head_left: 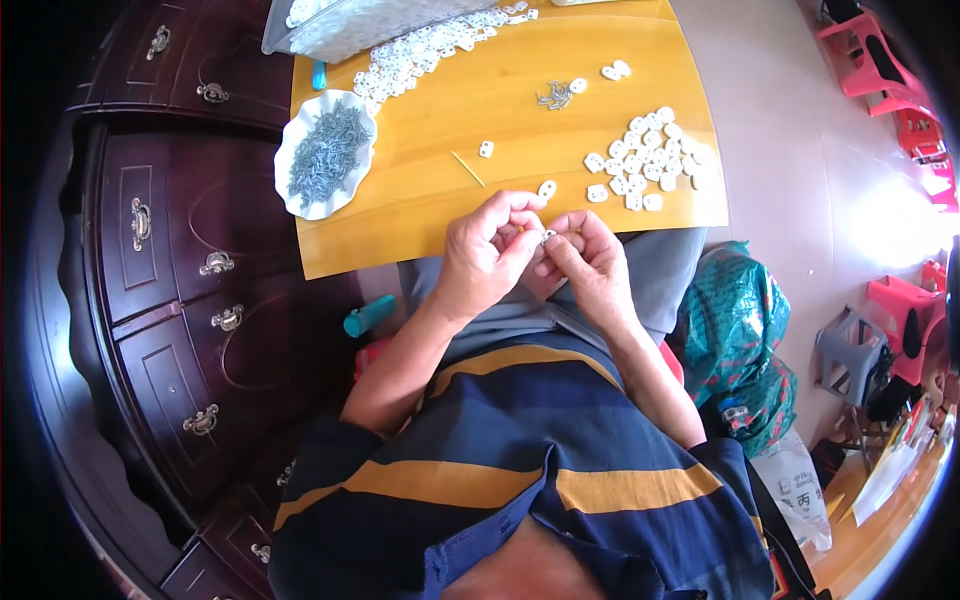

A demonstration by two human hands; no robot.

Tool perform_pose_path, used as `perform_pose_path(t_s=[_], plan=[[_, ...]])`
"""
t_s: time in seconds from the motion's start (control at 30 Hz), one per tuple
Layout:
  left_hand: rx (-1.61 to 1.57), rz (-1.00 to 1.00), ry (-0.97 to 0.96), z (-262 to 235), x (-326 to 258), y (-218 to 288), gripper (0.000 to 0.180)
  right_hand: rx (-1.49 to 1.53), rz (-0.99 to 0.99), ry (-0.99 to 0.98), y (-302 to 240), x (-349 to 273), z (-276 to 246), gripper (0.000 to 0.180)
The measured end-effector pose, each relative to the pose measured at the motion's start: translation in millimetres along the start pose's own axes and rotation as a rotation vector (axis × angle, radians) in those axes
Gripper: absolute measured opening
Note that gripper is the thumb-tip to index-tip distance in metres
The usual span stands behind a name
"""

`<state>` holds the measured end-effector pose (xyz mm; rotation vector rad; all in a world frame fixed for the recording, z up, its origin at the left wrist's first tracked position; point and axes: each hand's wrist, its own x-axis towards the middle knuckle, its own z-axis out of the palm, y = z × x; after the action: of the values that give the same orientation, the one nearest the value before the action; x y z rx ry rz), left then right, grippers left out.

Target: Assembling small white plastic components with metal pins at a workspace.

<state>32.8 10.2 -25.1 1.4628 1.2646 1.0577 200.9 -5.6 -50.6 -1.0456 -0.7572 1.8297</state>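
**Small white piece and metal clip pinched together at the board's near edge**

Left first: scalloped white dish (325, 155) heaped with grey metal clips, sitting at the left edge of the yellow board (500, 120). Nothing reaches for it just now.

Left hand (487, 250): fingers curled tight, thumb and forefinger closed on a small white piece (547, 236). A glint of metal shows at the pinch; whether the clip is already seated I cannot tell.

Right hand (590, 262): fingers likewise bent in, tips meeting the left hand's at the same piece. Both hands touch, just over the board's near edge, above the lap.

Judgement on doing it well: keep the pinch low and close to the board so a dropped piece lands on wood, steady one hand and let the other press, and line the clip up squarely before pushing.

The piece itself: tiny, flat, white, rounded; mostly hidden by fingertips. Like pieces lie loose nearby, 1 single piece (546, 188) just ahead of the hands.

Right: a spread cluster of white pieces (645, 160), well apart from the dish.
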Motion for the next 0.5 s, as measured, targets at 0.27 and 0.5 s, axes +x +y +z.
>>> perform_pose_path(t_s=[0.27,0.5], plan=[[0.012,-0.024,-0.015,-0.7,1.0,-2.2,0.027,0.051,-0.025,-0.008,2.4,0.0,-2.9,0.011],[0.031,-0.003,-0.018,1.8,-0.9,-4.4,0.026,0.027,-0.021,-0.015,1.2,-3.8,-2.6,0.01]])
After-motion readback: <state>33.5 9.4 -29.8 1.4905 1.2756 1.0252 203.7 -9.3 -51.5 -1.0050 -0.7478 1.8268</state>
